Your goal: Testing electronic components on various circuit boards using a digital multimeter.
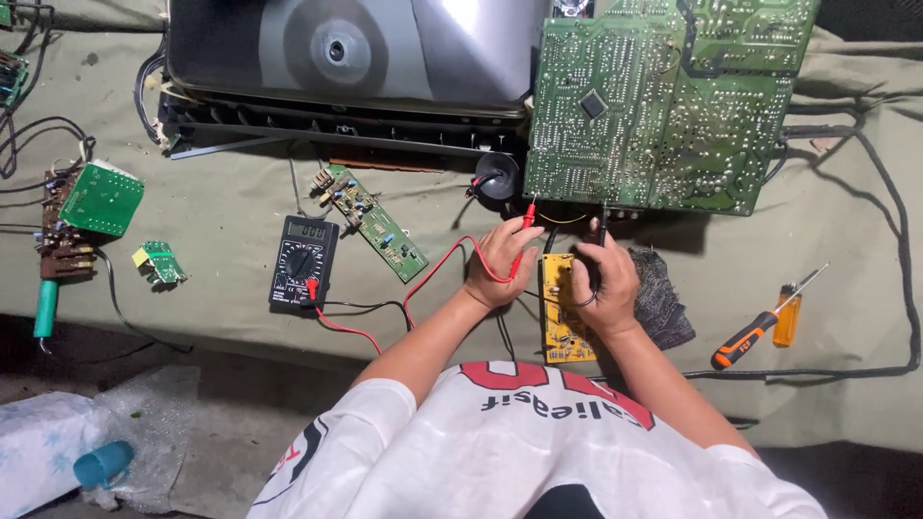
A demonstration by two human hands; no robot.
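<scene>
Probes are held one in each hand at the near edge of the large green circuit board [663, 96], which is propped solder side up against the grey tube housing [346, 48] at the far side of the olive cloth-covered bench [221, 211].

Nearest the body, a small yellow circuit board [560, 317] is seen lying flat between the forearms, partly covered by the right hand [604, 284]. A dark knitted rag [659, 293] lies just right of that hand. Further right, an orange-and-black-handled screwdriver [760, 332] and an orange lighter [786, 317] rest touching each other on the cloth.

The right hand is closed around the black probe [600, 235], whose tip is set upright at the board's lower edge. The left hand [500, 259] is pinched on the red probe [528, 216], fingers curled, with the tip pointed up at the same edge. The red lead [423, 284] is traced leftward to the black digital multimeter [302, 261], which lies flat with its dial facing up.

Beyond the meter, a narrow green component strip board [375, 223] lies diagonally. At the far left, a small green board [162, 262], a square green board [101, 199] stacked on a brown one, and a green-handled tool [44, 308] are noted. A black suction-cup cap [497, 178] sits by the large board's corner.
</scene>
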